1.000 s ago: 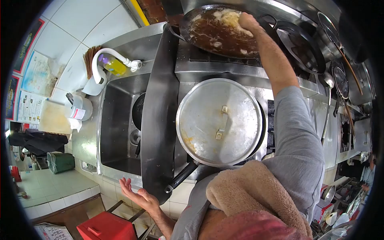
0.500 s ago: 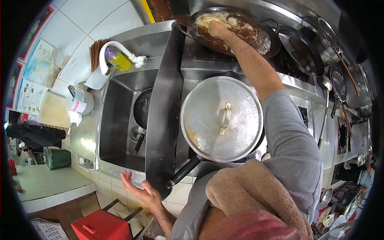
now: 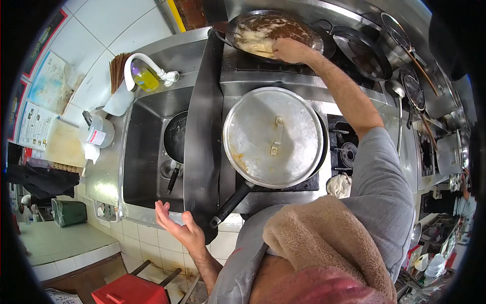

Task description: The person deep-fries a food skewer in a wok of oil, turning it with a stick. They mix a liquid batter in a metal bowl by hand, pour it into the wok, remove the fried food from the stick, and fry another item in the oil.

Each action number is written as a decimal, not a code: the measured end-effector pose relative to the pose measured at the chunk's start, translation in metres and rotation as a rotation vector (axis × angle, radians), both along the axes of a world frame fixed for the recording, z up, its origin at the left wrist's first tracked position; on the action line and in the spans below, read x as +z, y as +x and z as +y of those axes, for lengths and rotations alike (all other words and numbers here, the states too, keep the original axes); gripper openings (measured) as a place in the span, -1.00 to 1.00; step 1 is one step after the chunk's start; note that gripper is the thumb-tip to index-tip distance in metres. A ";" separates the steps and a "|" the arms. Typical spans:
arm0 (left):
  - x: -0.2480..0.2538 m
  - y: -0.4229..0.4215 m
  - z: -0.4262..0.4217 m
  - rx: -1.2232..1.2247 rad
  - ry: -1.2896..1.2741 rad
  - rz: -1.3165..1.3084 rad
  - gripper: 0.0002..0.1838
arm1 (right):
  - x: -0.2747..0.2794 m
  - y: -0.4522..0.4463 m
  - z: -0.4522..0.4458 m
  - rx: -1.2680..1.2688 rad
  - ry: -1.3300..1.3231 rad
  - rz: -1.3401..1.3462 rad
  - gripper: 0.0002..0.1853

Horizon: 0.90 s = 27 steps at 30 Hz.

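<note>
My right hand [image 3: 291,50] reaches over the near edge of a large dark wok [image 3: 324,36] at the top centre. The wok holds brown liquid with pale foam. The fingers are closed, and a thin pale thing shows beside them, too small to make out. My left hand [image 3: 181,229] is raised palm up with its fingers apart, holding nothing, beyond the sink's front edge. Between my arms a wide pan with a black handle [image 3: 233,203] carries a round metal lid [image 3: 253,137].
At left is a sink [image 3: 144,147] with a small black pan [image 3: 175,139], a white tap [image 3: 147,60] and a yellow bottle [image 3: 146,80]. Another dark pan [image 3: 362,53], strainers and a ladle [image 3: 396,91] lie right. A cloth [image 3: 339,186] lies near the burner. A red box [image 3: 132,290] is low left.
My right hand first went left across the wok, then came back toward the wok's near side. The foam has shifted. My left hand stays open. The view has shifted slightly.
</note>
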<state>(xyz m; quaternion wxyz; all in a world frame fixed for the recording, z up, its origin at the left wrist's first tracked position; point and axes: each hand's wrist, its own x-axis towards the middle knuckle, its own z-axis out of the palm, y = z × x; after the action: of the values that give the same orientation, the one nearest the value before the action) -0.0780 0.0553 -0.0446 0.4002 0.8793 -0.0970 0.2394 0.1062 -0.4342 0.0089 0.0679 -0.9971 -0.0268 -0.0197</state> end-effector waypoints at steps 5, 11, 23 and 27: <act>-0.001 0.000 0.002 -0.026 0.017 0.003 -0.24 | 0.028 0.001 0.010 -0.259 -0.217 -0.042 -0.74; -0.002 0.001 -0.001 0.027 0.003 -0.005 -0.18 | 0.013 0.050 -0.027 -0.422 -0.214 -0.052 -0.68; -0.005 -0.001 0.000 0.097 0.071 -0.022 -0.20 | -0.027 0.068 -0.095 -0.565 -0.294 -0.146 -0.70; -0.007 0.000 0.000 0.111 0.057 -0.023 -0.20 | -0.025 0.047 -0.121 -0.571 -0.339 -0.149 -0.72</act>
<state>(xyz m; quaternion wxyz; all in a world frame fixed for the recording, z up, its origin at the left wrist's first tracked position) -0.0782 0.0550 -0.0514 0.3600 0.8914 -0.0594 0.2687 0.1533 -0.5551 -0.0164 -0.1094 -0.9572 0.2459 -0.1061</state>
